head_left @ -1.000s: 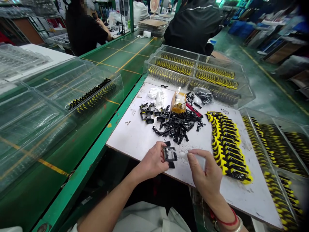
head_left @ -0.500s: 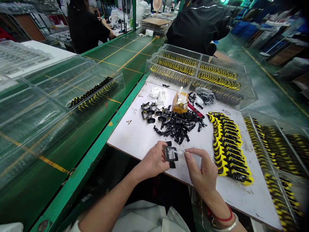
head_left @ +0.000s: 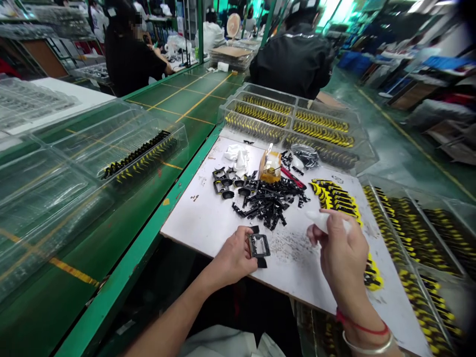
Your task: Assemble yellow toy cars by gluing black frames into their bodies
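My left hand (head_left: 238, 254) grips a black plastic frame (head_left: 259, 245) by its left side, just over the front edge of the white board (head_left: 197, 218). The frame has a square opening and a dark tab at top and bottom. My right hand (head_left: 344, 253) is closed around a small translucent white squeeze bottle (head_left: 320, 218), its narrow end pointing left. A heap of loose black plastic parts (head_left: 271, 201) lies beyond my left hand. Black-and-yellow parts (head_left: 334, 196) stand in rows by my right hand, which partly hides them.
An orange-brown container (head_left: 270, 166), red-handled tool (head_left: 292, 176), white crumpled cloth (head_left: 238, 156) and black rounded pieces (head_left: 226, 183) lie farther back. Clear trays of parts (head_left: 293, 119) stand behind; another tray (head_left: 420, 233) is at right. A green conveyor (head_left: 148, 208) runs left. Two people (head_left: 293, 59) sit ahead.
My right hand has moved right and up with the squeeze bottle, away from the black frame. My left hand still holds the frame. The view has tilted up slightly.
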`<act>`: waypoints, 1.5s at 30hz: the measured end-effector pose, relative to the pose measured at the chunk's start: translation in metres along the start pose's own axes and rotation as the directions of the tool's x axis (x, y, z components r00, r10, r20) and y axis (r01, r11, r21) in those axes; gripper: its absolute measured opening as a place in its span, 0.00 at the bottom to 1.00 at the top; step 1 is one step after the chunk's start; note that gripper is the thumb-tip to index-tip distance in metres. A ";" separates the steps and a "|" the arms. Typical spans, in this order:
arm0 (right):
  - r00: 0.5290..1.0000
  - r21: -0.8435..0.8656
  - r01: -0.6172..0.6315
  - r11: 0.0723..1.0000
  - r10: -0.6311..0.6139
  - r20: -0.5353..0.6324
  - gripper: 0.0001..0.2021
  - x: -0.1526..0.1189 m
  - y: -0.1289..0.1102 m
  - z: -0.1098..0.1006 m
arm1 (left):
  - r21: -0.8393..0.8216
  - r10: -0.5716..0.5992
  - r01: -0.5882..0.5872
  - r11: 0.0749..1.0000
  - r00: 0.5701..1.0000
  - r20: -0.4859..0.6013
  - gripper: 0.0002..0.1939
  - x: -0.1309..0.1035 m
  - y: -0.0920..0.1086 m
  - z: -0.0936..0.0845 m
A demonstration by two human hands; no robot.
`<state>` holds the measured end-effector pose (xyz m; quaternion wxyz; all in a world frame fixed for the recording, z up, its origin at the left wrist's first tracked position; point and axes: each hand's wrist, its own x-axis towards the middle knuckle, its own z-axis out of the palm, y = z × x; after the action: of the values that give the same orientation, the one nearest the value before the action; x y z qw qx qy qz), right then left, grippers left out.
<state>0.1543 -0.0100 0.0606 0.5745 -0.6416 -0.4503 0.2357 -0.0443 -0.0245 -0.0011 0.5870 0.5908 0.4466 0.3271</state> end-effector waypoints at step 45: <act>0.945 -0.293 0.049 0.955 0.051 0.324 0.11 -0.036 0.006 0.002 | -0.062 -0.085 0.078 0.995 0.989 -0.120 0.28 0.000 -0.003 0.007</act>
<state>0.1371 -0.0396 0.0468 0.3883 -0.6725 -0.5697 0.2690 -0.0381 -0.0277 -0.0045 0.5880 0.5340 0.4959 0.3510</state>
